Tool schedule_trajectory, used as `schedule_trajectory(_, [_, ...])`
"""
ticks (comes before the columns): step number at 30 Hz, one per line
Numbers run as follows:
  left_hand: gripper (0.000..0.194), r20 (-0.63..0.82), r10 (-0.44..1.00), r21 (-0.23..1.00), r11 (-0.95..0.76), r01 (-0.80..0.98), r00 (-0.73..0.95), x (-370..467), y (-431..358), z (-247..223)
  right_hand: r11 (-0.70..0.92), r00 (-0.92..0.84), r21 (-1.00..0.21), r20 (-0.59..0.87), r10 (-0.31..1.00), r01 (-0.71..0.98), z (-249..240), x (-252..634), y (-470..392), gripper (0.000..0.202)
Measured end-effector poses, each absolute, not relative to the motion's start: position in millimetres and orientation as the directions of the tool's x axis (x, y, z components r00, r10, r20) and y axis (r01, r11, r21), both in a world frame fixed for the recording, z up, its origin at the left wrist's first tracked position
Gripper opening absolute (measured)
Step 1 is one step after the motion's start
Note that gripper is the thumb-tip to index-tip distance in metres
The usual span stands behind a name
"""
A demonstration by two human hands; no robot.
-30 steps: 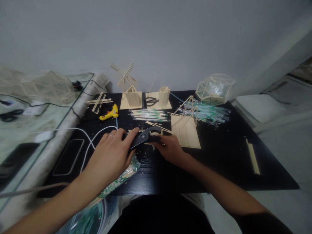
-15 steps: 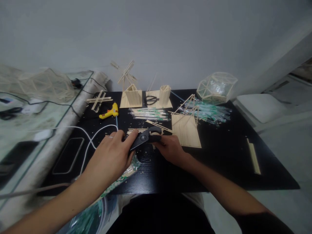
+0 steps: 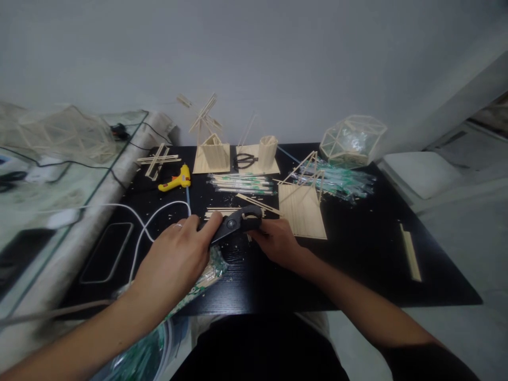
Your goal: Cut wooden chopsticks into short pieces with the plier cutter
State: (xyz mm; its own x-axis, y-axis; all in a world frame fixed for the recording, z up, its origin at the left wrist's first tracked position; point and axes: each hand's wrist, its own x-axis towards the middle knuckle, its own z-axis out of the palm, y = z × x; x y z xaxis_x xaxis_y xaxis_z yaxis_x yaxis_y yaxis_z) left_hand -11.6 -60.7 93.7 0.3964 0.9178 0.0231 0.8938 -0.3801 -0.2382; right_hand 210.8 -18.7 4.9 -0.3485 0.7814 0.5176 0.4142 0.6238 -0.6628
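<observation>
A dark pair of scissors or cutters (image 3: 231, 224) is held over the front middle of the black table. My left hand (image 3: 178, 248) is closed around its left part. Close by on the right, my right hand (image 3: 275, 241) has its fingers closed at the tool's other end; whether they grip it or something small is hidden. Just beyond the tool lie thin wooden sticks (image 3: 226, 211). A stick panel with a triangular frame (image 3: 299, 211) sits behind and right of my right hand. Wrapped sticks (image 3: 206, 278) lie beside my left hand.
A yellow glue gun (image 3: 175, 180), a white cable (image 3: 137, 254) and a phone (image 3: 107, 253) are at the left. Behind stand stick models (image 3: 216, 153), a round stick cup (image 3: 269, 151) and black scissors (image 3: 245, 160). Wrapped sticks (image 3: 341, 180) and a stick bundle (image 3: 410, 254) lie right.
The view has shifted slightly, so the table and objects appear a little further left. My left hand has moved slightly left with the tool; my right hand has hardly moved.
</observation>
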Motion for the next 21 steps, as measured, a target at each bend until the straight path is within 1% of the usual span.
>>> schedule_trajectory(8, [0.054, 0.037, 0.915, -0.236, -0.382, 0.893, 0.401, -15, -58, 91, 0.64, -0.345, -0.664, 0.54, 0.768, 0.386, 4, 210, -18, 0.025])
schedule_trajectory(12, [0.054, 0.069, 0.91, -0.19, -0.391, 0.901, 0.409, -17, -55, 90, 0.614, -0.365, -0.688, 0.498, 0.787, 0.386, 9, 212, -18, 0.024])
schedule_trajectory(15, [0.05, 0.134, 0.914, -0.111, -0.37, 0.922, 0.383, -19, -50, 89, 0.575, -0.415, -0.739, 0.428, 0.803, 0.352, 20, 220, -16, 0.023])
schedule_trajectory(18, [0.039, 0.22, 0.925, -0.006, -0.317, 0.948, 0.31, -21, -41, 85, 0.472, -0.423, -0.828, 0.327, 0.845, 0.303, 29, 236, -5, 0.017])
schedule_trajectory(21, [0.035, 0.298, 0.922, 0.178, -0.309, 0.934, 0.248, -20, -25, 75, 0.323, -0.337, -0.893, 0.214, 0.917, 0.313, 28, 250, 14, 0.019])
